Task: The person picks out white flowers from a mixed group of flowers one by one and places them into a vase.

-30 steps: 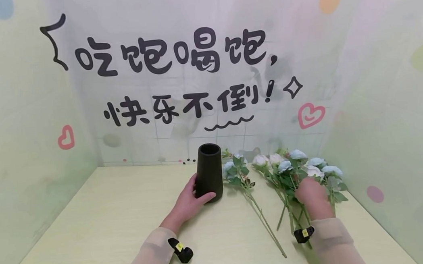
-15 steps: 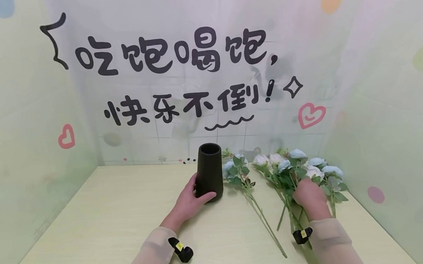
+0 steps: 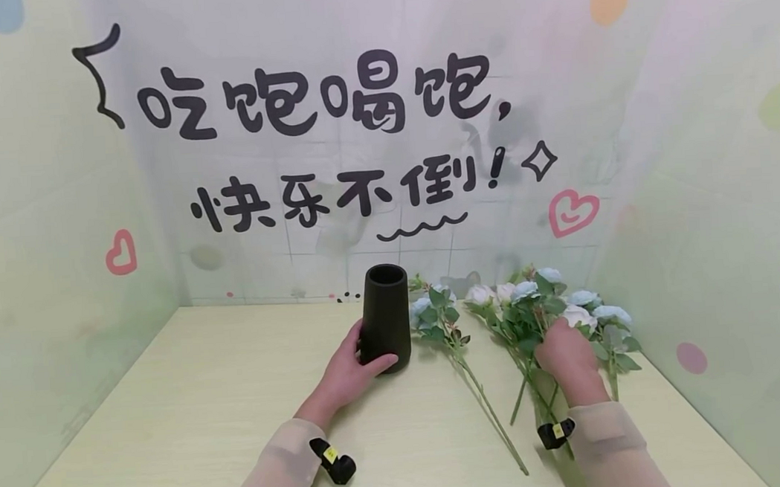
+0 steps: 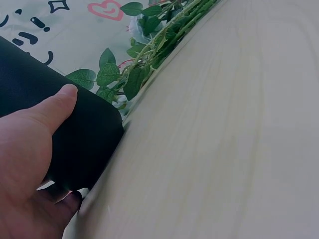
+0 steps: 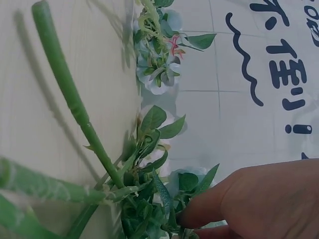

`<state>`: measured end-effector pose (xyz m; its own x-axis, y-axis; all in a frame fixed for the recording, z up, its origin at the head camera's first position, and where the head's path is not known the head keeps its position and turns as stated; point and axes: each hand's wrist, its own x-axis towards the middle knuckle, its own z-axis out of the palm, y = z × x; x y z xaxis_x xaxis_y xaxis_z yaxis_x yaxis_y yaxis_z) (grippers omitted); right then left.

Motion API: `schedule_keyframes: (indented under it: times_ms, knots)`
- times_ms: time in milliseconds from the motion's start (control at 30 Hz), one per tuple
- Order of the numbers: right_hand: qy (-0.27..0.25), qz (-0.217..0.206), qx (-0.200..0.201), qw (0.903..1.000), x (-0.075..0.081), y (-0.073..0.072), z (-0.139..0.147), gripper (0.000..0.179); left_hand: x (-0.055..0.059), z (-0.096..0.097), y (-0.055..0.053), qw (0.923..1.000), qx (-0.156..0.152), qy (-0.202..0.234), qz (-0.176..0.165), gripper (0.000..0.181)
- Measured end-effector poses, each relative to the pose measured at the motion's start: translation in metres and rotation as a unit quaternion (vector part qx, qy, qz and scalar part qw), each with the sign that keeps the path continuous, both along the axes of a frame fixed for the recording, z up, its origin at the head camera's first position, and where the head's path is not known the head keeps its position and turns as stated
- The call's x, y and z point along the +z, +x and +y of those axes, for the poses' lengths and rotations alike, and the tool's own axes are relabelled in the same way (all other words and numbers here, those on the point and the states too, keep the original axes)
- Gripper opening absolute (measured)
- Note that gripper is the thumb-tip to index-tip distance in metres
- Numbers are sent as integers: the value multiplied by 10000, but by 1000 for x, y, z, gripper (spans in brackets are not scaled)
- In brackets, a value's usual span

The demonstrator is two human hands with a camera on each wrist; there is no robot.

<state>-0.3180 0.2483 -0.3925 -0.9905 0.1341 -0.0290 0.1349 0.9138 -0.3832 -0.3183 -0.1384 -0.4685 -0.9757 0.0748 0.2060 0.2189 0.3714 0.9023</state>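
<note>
A tall black vase [image 3: 387,325] stands upright on the table, its mouth facing up. My left hand [image 3: 341,377] holds its lower part, the thumb across the front; the left wrist view shows that thumb [image 4: 62,102] on the dark wall. Over at the right, my right hand [image 3: 569,359] is among artificial flowers with blue and white blooms, pinching the leafy stem of a blue flower [image 3: 524,290]. Leaves hide its fingertips in part. In the right wrist view, thick green stems [image 5: 70,84] jut out beside the right hand [image 5: 264,204].
A separate blue flower stem [image 3: 480,394] lies on the table [image 3: 205,404] between vase and pile. White blooms [image 3: 479,295] lie at the back of the pile. A printed curtain [image 3: 337,261] closes off the back and both sides.
My right hand has shifted slightly left and away from me, and the blue blooms by it have moved up and left. The left hand and vase stay where they were.
</note>
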Motion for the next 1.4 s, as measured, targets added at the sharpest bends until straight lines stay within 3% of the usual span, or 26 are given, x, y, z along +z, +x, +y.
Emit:
schedule_keyframes:
  times_ms: [300,500,867,1067,1400]
  knots:
    - [-353,563,-275,9974,5,0,-4,68,1,0,0,10000,-8,-4,29,96]
    - [-516,1013,-217,9933,9,2,-10,56,0,0,3,10000,23,-30,-39,98]
    - [-856,1534,83,9844,21,12,-31,56,-3,0,4,10000,-6,24,12,99]
    - [-1224,1443,372,9812,21,15,-46,54,-4,0,3,10000,-20,21,36,99]
    - [-1799,886,829,9762,1,13,-73,54,-5,0,1,10000,-10,-3,40,98]
